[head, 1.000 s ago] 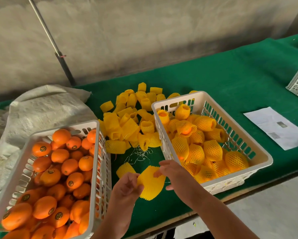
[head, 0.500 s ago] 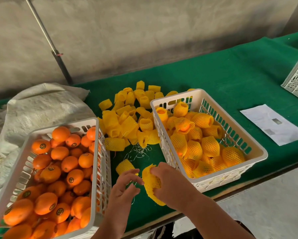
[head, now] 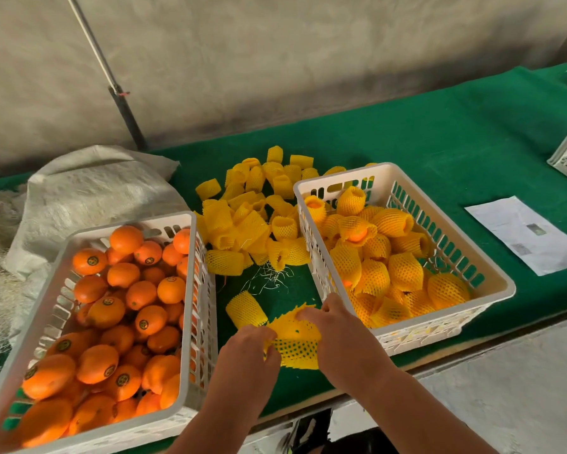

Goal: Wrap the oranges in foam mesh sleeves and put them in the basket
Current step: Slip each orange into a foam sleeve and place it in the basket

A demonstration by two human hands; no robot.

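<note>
Head view: a yellow foam mesh sleeve (head: pixel 295 339) was gripped between both hands above the green felt-covered table (head: pixel 439 136), the left hand (head: pixel 246 352) curled on its left edge, the right hand (head: pixel 338 332) curled over its right. Bare oranges (head: pixel 121 309) were heaped in the white plastic basket on the left (head: pixel 190 322); wrapped ones were piled in the white slotted basket on the right (head: pixel 492 276).

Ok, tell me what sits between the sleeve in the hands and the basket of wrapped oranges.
Nothing visible. Both hands, left and right, hold the mesh sleeve beside the basket's near-left corner; only its white wall must be cleared.
</note>
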